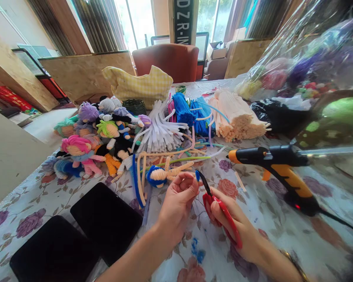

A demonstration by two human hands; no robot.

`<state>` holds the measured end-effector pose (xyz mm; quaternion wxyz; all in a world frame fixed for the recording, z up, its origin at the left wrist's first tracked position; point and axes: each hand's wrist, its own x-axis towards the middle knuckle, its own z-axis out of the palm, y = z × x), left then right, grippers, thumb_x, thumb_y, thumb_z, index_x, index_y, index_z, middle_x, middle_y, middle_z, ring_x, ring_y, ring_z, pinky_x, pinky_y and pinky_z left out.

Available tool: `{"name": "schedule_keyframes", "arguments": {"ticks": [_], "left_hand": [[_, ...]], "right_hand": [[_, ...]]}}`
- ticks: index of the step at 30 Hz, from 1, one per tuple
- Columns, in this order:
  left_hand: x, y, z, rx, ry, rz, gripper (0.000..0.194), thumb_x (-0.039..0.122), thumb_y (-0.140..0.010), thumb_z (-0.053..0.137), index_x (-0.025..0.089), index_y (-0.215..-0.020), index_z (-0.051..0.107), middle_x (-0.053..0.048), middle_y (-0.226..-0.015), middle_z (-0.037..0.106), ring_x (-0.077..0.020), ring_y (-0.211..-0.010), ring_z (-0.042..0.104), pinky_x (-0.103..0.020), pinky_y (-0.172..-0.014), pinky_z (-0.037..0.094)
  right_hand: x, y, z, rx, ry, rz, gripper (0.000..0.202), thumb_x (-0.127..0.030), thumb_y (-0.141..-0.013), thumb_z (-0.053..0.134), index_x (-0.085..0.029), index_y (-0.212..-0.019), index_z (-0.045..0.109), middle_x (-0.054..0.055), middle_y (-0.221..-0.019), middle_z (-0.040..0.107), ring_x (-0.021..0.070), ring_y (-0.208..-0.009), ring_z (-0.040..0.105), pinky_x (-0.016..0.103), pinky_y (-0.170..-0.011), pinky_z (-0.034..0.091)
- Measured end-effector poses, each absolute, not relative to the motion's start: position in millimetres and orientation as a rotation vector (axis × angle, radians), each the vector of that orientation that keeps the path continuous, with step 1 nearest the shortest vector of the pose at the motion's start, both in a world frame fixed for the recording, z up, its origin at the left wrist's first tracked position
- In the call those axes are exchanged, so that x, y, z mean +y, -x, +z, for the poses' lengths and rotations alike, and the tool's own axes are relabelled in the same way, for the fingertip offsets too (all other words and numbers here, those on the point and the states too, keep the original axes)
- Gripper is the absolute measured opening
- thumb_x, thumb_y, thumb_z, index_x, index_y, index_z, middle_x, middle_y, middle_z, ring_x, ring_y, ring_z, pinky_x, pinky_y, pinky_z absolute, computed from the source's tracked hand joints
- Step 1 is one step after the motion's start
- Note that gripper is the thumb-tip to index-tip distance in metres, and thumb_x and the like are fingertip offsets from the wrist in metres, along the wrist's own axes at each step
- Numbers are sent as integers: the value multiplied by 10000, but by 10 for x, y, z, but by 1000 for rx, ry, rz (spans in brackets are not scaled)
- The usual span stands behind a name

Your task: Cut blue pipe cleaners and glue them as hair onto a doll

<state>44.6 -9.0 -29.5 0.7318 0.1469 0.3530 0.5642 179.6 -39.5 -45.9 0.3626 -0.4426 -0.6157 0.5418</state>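
My left hand [176,205] is closed in a pinch on a short piece of blue pipe cleaner [197,175]. Red-handled scissors [231,223] are in my right hand [248,231], fingers through the loops. Their dark blades point up and left, with the tips right by the blue piece. Whether the blades touch it I cannot tell. Just beyond my left hand lies a peach pipe-cleaner doll [158,174] with blue around its head. Blue fuzz scraps [197,250] lie on the tablecloth [164,266] between my forearms.
A glue gun [285,168] with a red light lies at right, its cord trailing off. Finished dolls [79,147] are heaped at left behind two black tablet-like slabs [106,223]. White [161,129], blue [184,111] and peach [238,121] pipe-cleaner bundles lie at the back.
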Motion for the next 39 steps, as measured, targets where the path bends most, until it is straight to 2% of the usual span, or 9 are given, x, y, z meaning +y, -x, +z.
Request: {"name": "schedule_keyframes", "arguments": {"ticks": [13,20,24,30,36,39], "left_hand": [[-91,-429,-304,791,-349,1245,316,132,-505,900,175,-710,663,52,-653,679,-62,-648,648,-140,-647,484],[-63,-368,-219,814,-449,1300,237,112,-601,817,162,-763,652,44,-662,653,-55,-618,616,-139,-646,475],[-29,-325,-146,819,-513,1372,175,102,-647,740,151,-780,636,37,-651,630,-67,-589,599,-178,-668,502],[19,-242,-62,756,-564,1352,189,67,-671,657,165,-828,616,57,-589,581,-114,-646,656,-308,-795,566],[72,-115,13,734,-574,1219,248,37,-616,622,169,-825,598,69,-512,531,-159,-699,706,-279,-734,577],[92,-57,47,702,-589,1132,273,36,-611,616,165,-850,586,54,-531,562,-204,-755,731,-292,-739,573]], "right_hand": [[-389,-1781,-462,-1556,1161,1416,508,-704,-887,378,-227,-717,335,-46,-649,371,126,-581,300,279,-525,256],[-388,-1773,-454,-1473,1160,1460,515,-712,-874,398,-233,-699,329,-55,-614,344,121,-552,288,265,-492,242],[-384,-1793,-410,-1462,1147,1453,519,-720,-874,382,-234,-696,345,-37,-622,395,135,-565,334,272,-507,276],[-388,-1822,-308,-1479,1144,1554,541,-738,-853,402,-229,-674,362,-31,-613,407,130,-554,332,269,-485,262],[-367,-1854,-285,-1489,1068,1639,539,-744,-815,464,-229,-694,358,-44,-614,370,117,-541,311,254,-472,244],[-346,-1873,-253,-1523,1045,1644,564,-759,-789,486,-236,-670,312,-51,-606,323,111,-528,280,256,-463,240]]}}
